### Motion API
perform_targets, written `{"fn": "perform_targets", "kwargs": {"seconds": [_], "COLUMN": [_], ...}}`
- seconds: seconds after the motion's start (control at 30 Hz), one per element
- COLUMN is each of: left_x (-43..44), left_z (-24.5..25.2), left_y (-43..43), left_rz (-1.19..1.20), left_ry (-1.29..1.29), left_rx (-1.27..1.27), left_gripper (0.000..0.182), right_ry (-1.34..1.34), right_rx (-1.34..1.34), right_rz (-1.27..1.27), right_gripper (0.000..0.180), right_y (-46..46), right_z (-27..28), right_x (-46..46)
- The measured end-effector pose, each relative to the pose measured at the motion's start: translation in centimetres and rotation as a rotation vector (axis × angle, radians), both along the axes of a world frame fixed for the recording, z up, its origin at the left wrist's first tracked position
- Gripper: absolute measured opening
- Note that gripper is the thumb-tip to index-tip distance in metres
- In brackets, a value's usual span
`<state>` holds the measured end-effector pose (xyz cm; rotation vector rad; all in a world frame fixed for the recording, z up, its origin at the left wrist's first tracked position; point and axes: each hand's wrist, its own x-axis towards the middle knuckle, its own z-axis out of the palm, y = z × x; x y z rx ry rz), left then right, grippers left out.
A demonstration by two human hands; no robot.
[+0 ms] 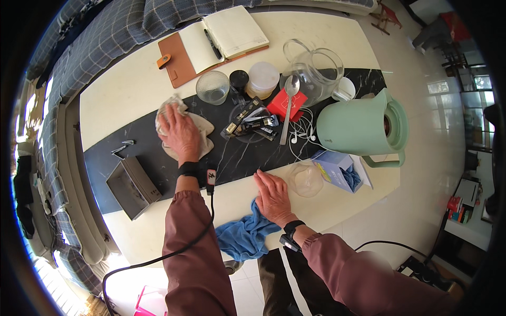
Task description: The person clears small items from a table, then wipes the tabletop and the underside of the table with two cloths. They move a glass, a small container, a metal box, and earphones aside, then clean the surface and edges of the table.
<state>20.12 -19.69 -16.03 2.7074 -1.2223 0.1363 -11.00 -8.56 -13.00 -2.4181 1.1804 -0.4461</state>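
My left hand lies flat on a crumpled beige cloth, pressing it on the black marbled band of the table. The fingers are not closed round it. My right hand rests palm down near the table's front edge, touching a blue cloth. To its right are a clear plastic lid or bowl and an open blue and white box with blue stuff inside. Between the hands and the far side sit a dish of small black packets, a metal spoon on a red box, and white wired earphones.
A green thermos jug lies on its side at the right. Behind stand a glass pitcher, a lidded jar, and a glass bowl. An open notebook with a pen is farther back. An open grey box sits left.
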Motion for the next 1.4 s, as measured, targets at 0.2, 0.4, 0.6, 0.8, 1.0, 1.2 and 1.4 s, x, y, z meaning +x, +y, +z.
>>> {"fn": "perform_targets", "kwargs": {"seconds": [0.2,0.4,0.6,0.8,1.0,1.2,1.4], "left_x": [-4.0,-6.5,-10.8,-9.7,-5.9,-2.3,-3.5], "left_z": [0.2,1.0,1.5,1.6,1.2,0.6,0.4], "left_y": [0.3,2.3,7.0,5.4,1.4,-1.4,-1.3], "left_rz": [-0.119,-0.204,-0.317,-0.286,-0.180,-0.042,-0.067], "left_ry": [0.004,0.061,0.128,0.108,0.038,-0.044,-0.050], "left_rx": [-0.048,-0.051,-0.003,-0.052,-0.062,-0.062,-0.136], "left_gripper": [0.055,0.057,0.060,0.061,0.056,0.050,0.046], "right_ry": [0.000,-0.008,0.005,0.013,0.008,0.017,-0.009], "right_rx": [-0.022,-0.025,-0.031,-0.016,-0.019,0.004,-0.008], "right_rz": [0.001,-0.005,-0.022,-0.012,0.004,-0.001,-0.005], "right_gripper": [0.065,0.065,0.062,0.060,0.068,0.066,0.065], "right_y": [0.1,0.2,0.3,0.2,0.0,0.1,0.0], "right_z": [0.0,-0.2,-0.1,0.0,0.1,0.0,-0.1], "right_x": [0.1,0.1,0.3,0.2,0.1,0.1,-0.1]}}
